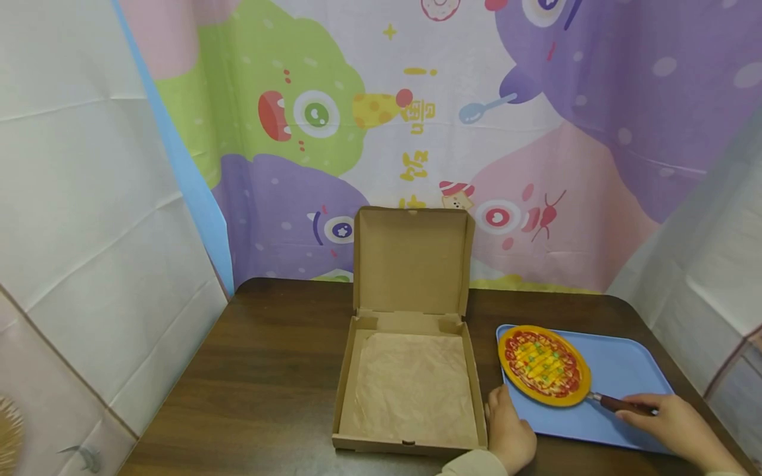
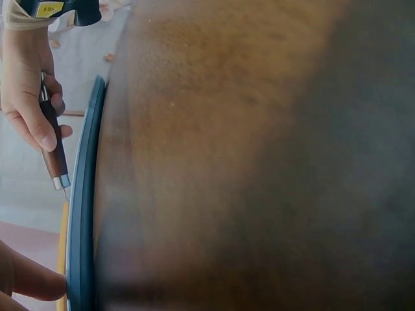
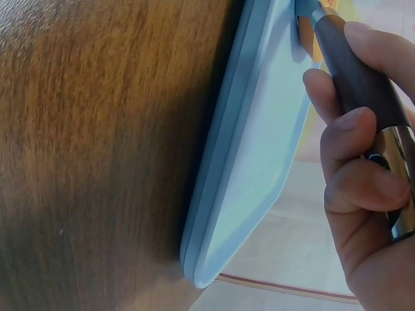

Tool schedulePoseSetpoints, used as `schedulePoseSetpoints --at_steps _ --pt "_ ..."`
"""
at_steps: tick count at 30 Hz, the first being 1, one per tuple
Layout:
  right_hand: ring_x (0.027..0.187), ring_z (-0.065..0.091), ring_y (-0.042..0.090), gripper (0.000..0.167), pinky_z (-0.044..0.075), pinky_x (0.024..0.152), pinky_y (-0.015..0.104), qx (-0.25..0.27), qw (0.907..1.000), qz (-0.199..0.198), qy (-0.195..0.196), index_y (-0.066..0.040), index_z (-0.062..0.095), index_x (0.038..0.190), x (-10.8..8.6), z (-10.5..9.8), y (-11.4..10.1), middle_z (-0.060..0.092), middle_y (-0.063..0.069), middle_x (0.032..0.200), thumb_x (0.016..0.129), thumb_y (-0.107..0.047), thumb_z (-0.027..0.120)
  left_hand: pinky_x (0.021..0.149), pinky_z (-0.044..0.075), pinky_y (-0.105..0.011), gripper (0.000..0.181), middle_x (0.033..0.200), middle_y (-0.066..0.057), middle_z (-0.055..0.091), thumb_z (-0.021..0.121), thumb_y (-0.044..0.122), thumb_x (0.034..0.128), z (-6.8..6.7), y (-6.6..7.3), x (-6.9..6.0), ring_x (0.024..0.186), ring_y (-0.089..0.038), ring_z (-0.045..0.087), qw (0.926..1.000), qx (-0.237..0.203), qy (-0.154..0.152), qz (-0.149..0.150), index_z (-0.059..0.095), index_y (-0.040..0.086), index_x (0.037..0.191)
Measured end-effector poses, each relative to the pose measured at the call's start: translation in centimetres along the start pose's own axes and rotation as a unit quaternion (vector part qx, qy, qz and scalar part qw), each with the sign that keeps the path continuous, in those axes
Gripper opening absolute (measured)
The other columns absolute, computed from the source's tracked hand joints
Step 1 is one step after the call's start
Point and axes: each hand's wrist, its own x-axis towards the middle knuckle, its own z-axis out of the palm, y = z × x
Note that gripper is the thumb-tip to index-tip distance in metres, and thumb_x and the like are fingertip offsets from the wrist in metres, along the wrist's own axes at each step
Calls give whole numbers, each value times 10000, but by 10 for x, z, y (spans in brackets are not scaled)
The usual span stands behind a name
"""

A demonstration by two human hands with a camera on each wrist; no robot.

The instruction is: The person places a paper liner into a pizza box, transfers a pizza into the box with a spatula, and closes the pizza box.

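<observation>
In the head view my right hand [image 1: 675,420] grips the dark wooden handle [image 1: 625,404] of a spatula-like server, whose blade is hidden under a pizza [image 1: 544,365]. Red sauce, yellow strips and green bits top the pizza inside its orange rim. It is over the left part of a blue tray [image 1: 622,367]; whether it touches the tray I cannot tell. The right wrist view has fingers and thumb wrapped about the handle [image 3: 356,71]. My left hand [image 1: 508,426] lies between tray and box, and in the left wrist view a finger [image 2: 39,282] meets the tray's rim.
Left of the tray stands an open cardboard pizza box [image 1: 342,403] with its lid [image 1: 413,261] raised. Brown paper [image 1: 413,390] lines its bottom. Both box and tray are on a dark wooden table [image 1: 268,390], with a cartoon-printed curtain [image 1: 309,39] behind it.
</observation>
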Motion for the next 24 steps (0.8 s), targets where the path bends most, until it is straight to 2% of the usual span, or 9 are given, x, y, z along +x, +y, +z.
schedulePoseSetpoints --at_steps 5,11,14,19,24 --pt "807 625 208 409 510 672 384 1 10000 -48 10 -6 761 987 0 1 -1 735 209 957 823 -381 762 1040 409 -379 586 1224 -45 510 595 -106 762 -1 -1 -1 1185 -247 449 9999 30 44 105 512 -4 1333" --pt "832 634 222 479 532 714 462 -11 9998 106 -177 18 742 1031 -1 2 -5 723 229 978 842 -422 734 1046 406 -381 591 1230 -46 510 595 -113 758 -1 -1 -1 1192 -251 448 9999 25 62 123 513 -3 1333" --pt "796 616 186 460 518 678 419 34 9998 104 -145 14 742 1025 -3 4 -6 729 201 957 851 -412 729 1043 407 -380 589 1227 -46 511 596 -112 757 -1 -1 -1 1188 -251 450 9999 36 77 127 515 -2 1330" --pt "719 535 54 399 451 628 296 156 9998 41 115 -19 749 1018 -11 9 -9 739 134 932 864 -386 726 1041 408 -380 588 1222 -46 514 592 -115 753 -1 -2 -1 1181 -253 453 9998 -3 123 144 519 0 1325" --pt "677 504 63 374 417 592 290 151 9989 11 438 -24 751 1010 -17 14 -13 738 121 895 864 -367 732 1038 409 -382 585 1221 -51 517 587 -118 749 0 -2 -1 1179 -258 455 9998 -11 144 154 524 -3 1320"
